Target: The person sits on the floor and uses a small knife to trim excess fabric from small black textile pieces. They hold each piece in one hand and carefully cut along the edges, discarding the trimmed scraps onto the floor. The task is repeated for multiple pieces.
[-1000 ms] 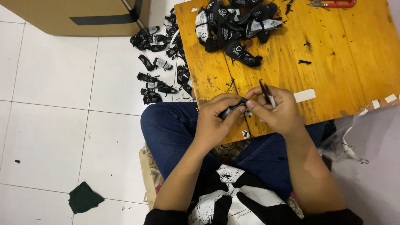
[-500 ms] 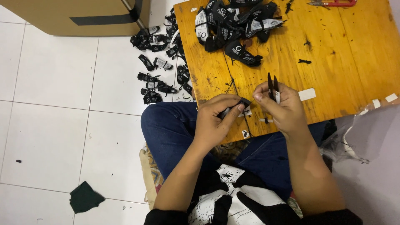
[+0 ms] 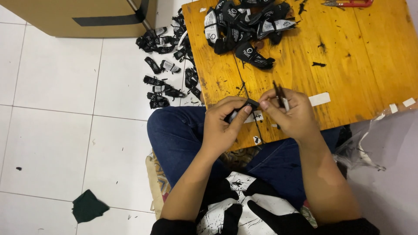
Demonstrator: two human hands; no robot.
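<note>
- Our left hand [image 3: 224,126] pinches a small black label piece [image 3: 244,107] between thumb and fingers, lifted just over the near edge of the wooden table [image 3: 357,65], likely to steady it for trimming.
- Our right hand [image 3: 292,114] is closed round small black snips [image 3: 278,93], blades pointing away from us, fingertips touching the piece's right end.
- Beyond both hands lies a heap of black labels [image 3: 246,26]; more scraps [image 3: 167,65] sit on the floor beyond the left hand.
</note>
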